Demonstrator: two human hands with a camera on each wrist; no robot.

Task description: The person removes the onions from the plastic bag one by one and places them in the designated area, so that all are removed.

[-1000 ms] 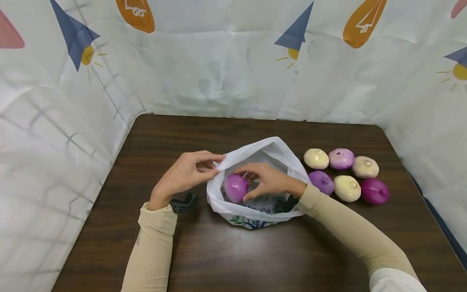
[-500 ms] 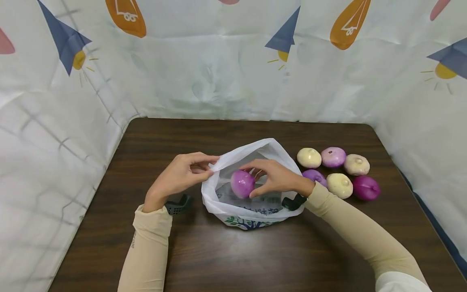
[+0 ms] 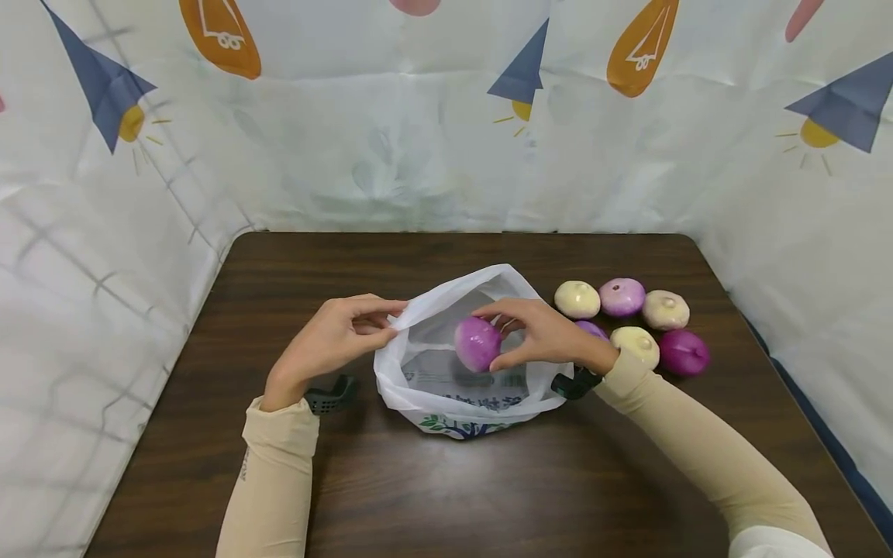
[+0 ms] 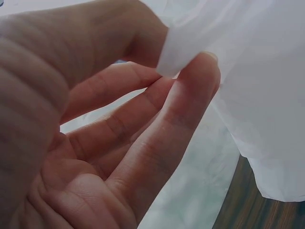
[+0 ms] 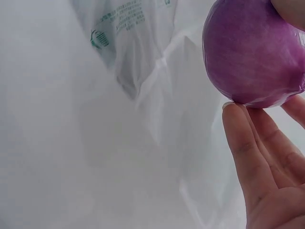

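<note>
My left hand point(image 3: 335, 333) pinches the left rim of a white plastic bag point(image 3: 418, 397) between thumb and forefinger; the left wrist view shows the bag's edge point(image 4: 186, 47) caught there. The bag stands with its mouth wide, a printed tree pattern on its front. Over the mouth, my right hand point(image 3: 537, 333) grips a purple onion point(image 3: 477, 344) between thumb and fingertips. In the right wrist view this onion point(image 5: 252, 52) looks glossy, with the bag's white inner wall behind it. The bottom of the bag is only partly visible.
Right of the bag, several onions lie close together in two rows: cream ones point(image 3: 577, 300), a light purple one point(image 3: 622, 297) and a dark magenta one point(image 3: 684, 353). Another purple onion point(image 3: 591, 329) is partly behind the right hand. Patterned white cloth point(image 3: 314, 155) surrounds the brown table point(image 3: 446, 496).
The right hand has moved the purple onion rightward and up relative to the bag, from the mouth's left side toward its middle. The left hand keeps its pinch on the rim. The head view has shifted.
</note>
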